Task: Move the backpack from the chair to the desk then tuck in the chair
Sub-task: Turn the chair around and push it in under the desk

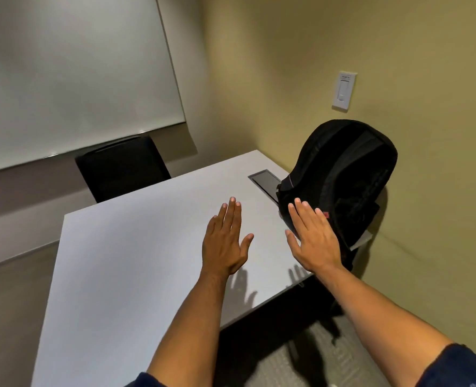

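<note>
A black backpack (348, 169) stands upright on the right end of the white desk (133, 261), close to the yellow wall. Its lower part reaches the desk's right edge. My right hand (312, 241) is open and flat, fingers apart, just in front of the backpack's lower left side; I cannot tell if it touches it. My left hand (225, 241) hovers open over the desk, left of the right hand, holding nothing. Under the desk's near right edge there is a dark shape (273, 325); I cannot tell whether it is the chair.
A black chair (122, 169) stands against the desk's far side, below a whiteboard (63, 65). A recessed power box (264, 180) lies in the desktop beside the backpack. A wall switch (344, 90) is above the backpack. Grey carpet (328, 358) shows at lower right.
</note>
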### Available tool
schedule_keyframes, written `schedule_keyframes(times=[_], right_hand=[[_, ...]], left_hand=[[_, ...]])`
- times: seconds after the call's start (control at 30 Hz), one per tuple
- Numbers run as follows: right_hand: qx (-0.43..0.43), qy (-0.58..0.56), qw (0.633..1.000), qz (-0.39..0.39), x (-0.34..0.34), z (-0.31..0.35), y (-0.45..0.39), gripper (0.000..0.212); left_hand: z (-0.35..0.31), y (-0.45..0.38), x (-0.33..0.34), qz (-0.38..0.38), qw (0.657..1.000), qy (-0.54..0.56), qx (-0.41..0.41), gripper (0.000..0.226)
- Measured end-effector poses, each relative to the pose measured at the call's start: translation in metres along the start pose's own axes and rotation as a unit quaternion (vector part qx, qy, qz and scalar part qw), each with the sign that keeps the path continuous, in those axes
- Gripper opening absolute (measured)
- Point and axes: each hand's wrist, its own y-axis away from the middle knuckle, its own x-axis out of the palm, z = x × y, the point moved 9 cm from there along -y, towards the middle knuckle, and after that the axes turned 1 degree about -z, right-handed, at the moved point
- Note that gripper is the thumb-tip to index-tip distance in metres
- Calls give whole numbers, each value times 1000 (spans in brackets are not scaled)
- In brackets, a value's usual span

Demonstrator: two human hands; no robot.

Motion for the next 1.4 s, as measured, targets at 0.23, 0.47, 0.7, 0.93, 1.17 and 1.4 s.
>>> schedule_keyframes(times=[0.23,0.47,0.7,0.93,1.17,1.4], right_hand=[[-80,25,995,58,7,72,70,70],[-93,-43,989,104,7,107,137,71],[-108,-95,986,83,-33,98,185,70],[-79,-158,984,32,-77,37,241,70],[-98,-168,978,79,-85,20,294,70],[-87,-183,976,82,-87,7,310,70]], left_hand=[[55,115,6,43,998,-28,-41,76],[72,203,4,90,990,-61,-86,76],[23,236,-31,73,987,-98,-105,76],[-32,285,-50,80,981,-150,-95,78],[-82,317,-69,78,976,-189,-81,78],[-102,329,-85,97,968,-218,-80,78]])
